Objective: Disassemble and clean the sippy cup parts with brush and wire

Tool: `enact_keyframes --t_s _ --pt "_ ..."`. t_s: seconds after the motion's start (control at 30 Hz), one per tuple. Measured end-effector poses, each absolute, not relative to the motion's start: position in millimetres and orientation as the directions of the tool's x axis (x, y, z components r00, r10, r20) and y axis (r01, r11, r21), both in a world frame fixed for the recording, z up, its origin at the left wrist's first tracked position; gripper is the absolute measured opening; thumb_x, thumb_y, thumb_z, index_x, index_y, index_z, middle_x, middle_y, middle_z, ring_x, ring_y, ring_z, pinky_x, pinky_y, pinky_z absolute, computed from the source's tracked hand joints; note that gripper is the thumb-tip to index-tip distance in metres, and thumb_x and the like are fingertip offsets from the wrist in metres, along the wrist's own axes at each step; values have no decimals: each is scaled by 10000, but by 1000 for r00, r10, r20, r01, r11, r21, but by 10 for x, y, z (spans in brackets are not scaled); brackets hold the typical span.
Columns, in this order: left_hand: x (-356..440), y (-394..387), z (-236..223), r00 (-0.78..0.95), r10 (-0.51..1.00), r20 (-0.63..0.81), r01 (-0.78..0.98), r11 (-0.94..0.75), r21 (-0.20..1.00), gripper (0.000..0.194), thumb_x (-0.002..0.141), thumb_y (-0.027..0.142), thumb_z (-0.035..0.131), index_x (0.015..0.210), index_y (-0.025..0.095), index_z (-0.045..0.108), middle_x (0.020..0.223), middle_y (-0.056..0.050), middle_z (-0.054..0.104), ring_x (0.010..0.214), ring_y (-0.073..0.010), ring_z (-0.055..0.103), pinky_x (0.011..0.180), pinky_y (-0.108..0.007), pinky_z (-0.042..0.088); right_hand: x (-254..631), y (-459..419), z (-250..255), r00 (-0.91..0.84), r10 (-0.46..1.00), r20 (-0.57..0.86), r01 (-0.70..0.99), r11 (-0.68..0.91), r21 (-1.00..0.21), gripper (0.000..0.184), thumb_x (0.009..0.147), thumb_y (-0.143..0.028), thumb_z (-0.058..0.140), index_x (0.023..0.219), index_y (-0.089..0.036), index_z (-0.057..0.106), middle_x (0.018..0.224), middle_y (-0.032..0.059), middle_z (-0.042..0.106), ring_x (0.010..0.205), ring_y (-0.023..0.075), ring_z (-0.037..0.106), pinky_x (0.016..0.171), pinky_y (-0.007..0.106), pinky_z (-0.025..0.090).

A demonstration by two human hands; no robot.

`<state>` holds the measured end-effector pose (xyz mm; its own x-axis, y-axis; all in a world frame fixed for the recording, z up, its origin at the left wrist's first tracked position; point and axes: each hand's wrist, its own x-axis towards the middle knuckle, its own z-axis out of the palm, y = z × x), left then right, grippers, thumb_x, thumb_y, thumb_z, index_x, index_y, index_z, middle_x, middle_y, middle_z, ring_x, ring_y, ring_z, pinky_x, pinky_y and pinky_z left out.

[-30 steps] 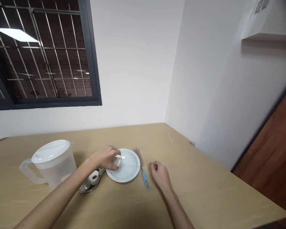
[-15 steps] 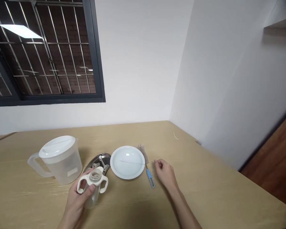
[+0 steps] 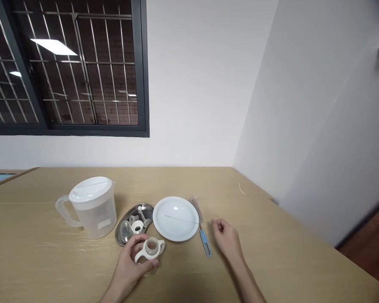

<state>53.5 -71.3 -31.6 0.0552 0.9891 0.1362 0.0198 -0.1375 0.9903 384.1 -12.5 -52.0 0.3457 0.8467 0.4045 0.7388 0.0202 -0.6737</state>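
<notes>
My left hand [image 3: 129, 261] is wrapped round a clear baby bottle [image 3: 152, 246] with a white two-handled collar, its open neck facing up. Just beyond it, a kidney-shaped steel tray [image 3: 118, 238] holds a white ring cap [image 3: 137, 227], a clear dome cover [image 3: 125, 230] and other small bottle parts. My right hand [image 3: 225, 237] lies on the table in a loose fist, with nothing visible in it. Left of that fist is a bottle brush [image 3: 205, 243] with a blue handle, its bristles beside a white plate [image 3: 173, 231]. A thin wire-like rod [image 3: 181, 219] lies across the plate.
A lidded translucent pitcher [image 3: 96, 214] stands left of the tray, its handle pointing left. A thin pale strip [image 3: 241, 189] lies near the table's [image 3: 271, 235] right back edge. Behind are a white wall and a barred window [image 3: 82, 75].
The camera view has turned slightly left. My left hand has carried the bottle rightward and away from the tray, uncovering the parts in it. The right hand stays beside the brush.
</notes>
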Motion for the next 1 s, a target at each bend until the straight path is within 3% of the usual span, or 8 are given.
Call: enact_keyframes --t_s 0.17,0.3,0.47,0.6,0.67,0.77,0.83,1.0 --pt "491 -685 -343 85 979 188 58 -193 980 453 627 199 805 1029 217 597 999 -67 752 945 -257 711 811 -312 555 3845 -111 -540 349 847 402 731 23 -682 413 864 -529 402 582 -235 472 503 -20 472 515 164 469 549 271 335" --pt "382 -692 -372 81 977 198 95 -206 974 548 625 179 805 1126 217 584 1114 -108 721 1069 -287 676 908 -362 543 3865 -120 -540 374 834 406 718 17 -696 408 857 -529 424 573 -238 462 497 -17 475 507 165 462 549 275 333" --pt "297 -724 -425 52 960 275 136 -280 950 611 652 206 804 1212 233 561 1185 -123 697 1135 -290 650 996 -405 514 3621 -164 -346 424 761 491 718 48 -694 360 884 -499 443 734 -209 595 660 55 624 664 219 557 667 308 390" --pt "301 -734 -463 7 949 316 158 -313 936 601 678 220 784 1227 228 539 1195 -125 693 1132 -299 654 990 -420 526 2971 -179 43 108 724 682 832 309 -461 295 903 -447 519 883 -210 694 839 93 680 864 261 566 842 378 372" --pt "306 -728 -495 -12 946 325 163 -319 934 623 684 225 781 1242 228 504 1193 -119 691 1125 -297 657 1000 -434 522 2576 -145 234 -90 764 639 852 392 -347 248 915 -406 536 901 -240 719 961 102 679 975 281 543 899 427 339" --pt "304 -722 -556 -19 942 335 183 -326 928 637 696 229 766 1262 232 473 1203 -108 683 1133 -298 651 1009 -458 515 2068 -12 391 -324 846 424 879 435 -195 278 908 -439 553 951 -239 740 1187 138 620 1130 321 478 968 493 301" --pt "298 -723 -588 -23 942 336 200 -325 924 628 698 234 761 1262 233 486 1201 -100 684 1136 -301 647 1004 -458 518 1835 114 394 -380 882 279 902 420 -99 311 870 -431 591 979 -185 746 1239 176 590 1184 350 452 1016 528 267" --pt "297 -746 -584 -27 945 326 181 -316 931 658 697 233 764 1289 227 476 1194 -101 689 1116 -284 658 983 -415 538 1584 395 261 -428 888 169 898 439 -34 282 753 -361 689 958 -184 767 1263 180 603 1205 356 469 1064 521 249"
